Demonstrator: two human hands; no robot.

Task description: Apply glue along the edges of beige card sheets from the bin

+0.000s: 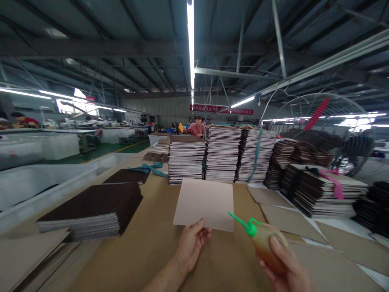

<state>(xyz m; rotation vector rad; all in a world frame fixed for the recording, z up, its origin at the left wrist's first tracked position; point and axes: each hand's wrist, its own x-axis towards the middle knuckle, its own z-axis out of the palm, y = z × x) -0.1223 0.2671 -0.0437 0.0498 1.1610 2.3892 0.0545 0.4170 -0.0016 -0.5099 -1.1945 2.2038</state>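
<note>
My left hand (191, 243) pinches the near edge of a plain tan cardboard sheet (205, 202) and holds it tilted up above the brown work table (146, 247). My right hand (285, 267) is wrapped round a squeeze bottle of amber glue (267, 243). Its green nozzle (243, 223) points left toward the lower right corner of the sheet, close to it.
Tall stacks of dark-edged boards (223, 154) stand behind the sheet, more at right (319, 190). A low dark-brown stack (91, 211) lies at left. Loose tan sheets (288, 219) lie at right. A person in a red top (197, 127) works far back.
</note>
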